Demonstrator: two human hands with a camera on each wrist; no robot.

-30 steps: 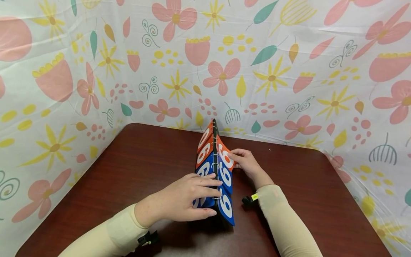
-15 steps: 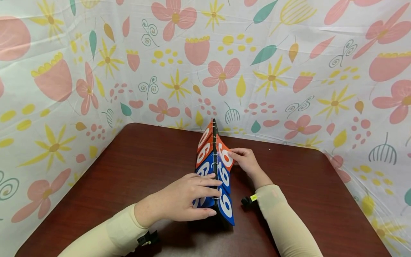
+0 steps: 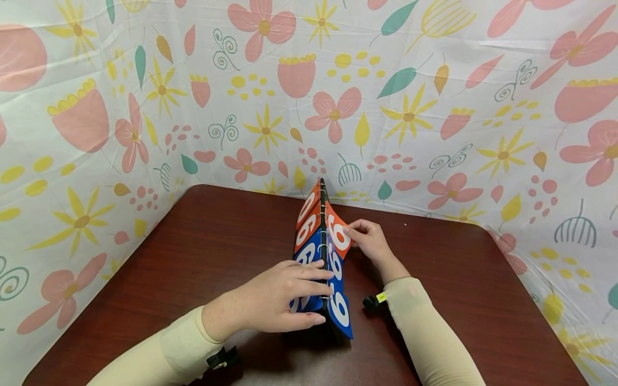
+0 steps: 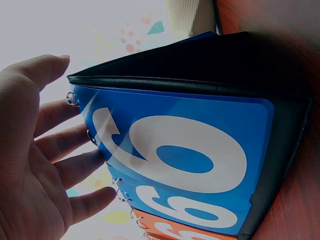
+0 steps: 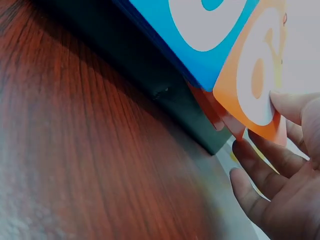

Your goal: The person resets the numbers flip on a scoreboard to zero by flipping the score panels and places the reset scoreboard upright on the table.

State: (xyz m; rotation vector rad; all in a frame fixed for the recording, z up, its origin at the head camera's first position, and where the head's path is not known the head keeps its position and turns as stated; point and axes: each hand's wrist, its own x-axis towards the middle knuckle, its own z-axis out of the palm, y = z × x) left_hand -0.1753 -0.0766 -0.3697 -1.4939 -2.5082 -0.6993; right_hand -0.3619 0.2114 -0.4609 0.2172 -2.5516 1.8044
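shift since a second ago: the middle blue card (image 3: 335, 265) on the right face has swung inward, closer to the stand; my right hand (image 3: 372, 242) has moved only slightly, and my left hand (image 3: 277, 295) lies where it was.
right hand: pinching the red card (image 3: 339, 233) near its outer lower corner, thumb on the numbered side, fingers behind; the card bows outward.
left hand: loose, fingers extended across the ridge at the near end, fingertips by the metal rings (image 4: 73, 99); i can't tell how firmly they touch.
stand: black stand (image 4: 200, 62), upright on the table (image 3: 217, 225) like a tent, ridge running away from me, between my hands.
right face: near blue card (image 3: 339, 311) closest to me, then the middle blue card, then the red one; each bears a white digit.
left face: red cards (image 3: 306, 228) farther off, blue ones partly under my left hand.
surroundings: dark reddish wood-grain table; flowered cloth (image 3: 289, 128) behind and to the sides.
sleeves: pale on both arms; yellow tag (image 3: 381, 297) at the right wrist.
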